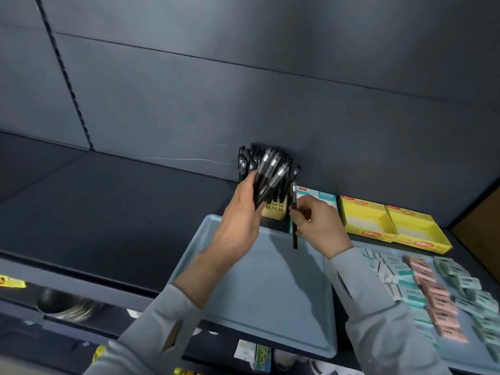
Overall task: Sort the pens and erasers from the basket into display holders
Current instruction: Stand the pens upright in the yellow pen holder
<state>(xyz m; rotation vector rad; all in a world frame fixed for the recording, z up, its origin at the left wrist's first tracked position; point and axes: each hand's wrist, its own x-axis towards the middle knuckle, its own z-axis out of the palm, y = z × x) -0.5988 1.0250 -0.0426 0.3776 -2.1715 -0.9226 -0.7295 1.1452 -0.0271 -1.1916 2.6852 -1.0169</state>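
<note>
The left hand (238,226) has its fingers clenched around a bundle of black pens (270,177), clear caps up, held just in front of the pen holder (274,209), a yellowish perforated stand at the back of the dark shelf (135,207). More capped pens (250,158) already stand upright in it against the back wall. The right hand (319,223) pinches a single black pen (294,212) between thumb and fingertips, held nearly vertical just right of the holder, its lower end hanging over the far edge of the grey tray (257,293).

The step in hand appears to be feeding pens one at a time from the bundle into the holder. To do it well, the single pen should stay upright, line up over a free hole and go straight down, not at a slant that would knock the standing ones. The left hand would do best to keep the bundle clear of the holder's top so the holes stay visible.

The erasers (433,288) lie in loose rows at the right, unsorted, near two open yellow display boxes (389,220) and a teal box (322,197) just beside the holder.
</note>
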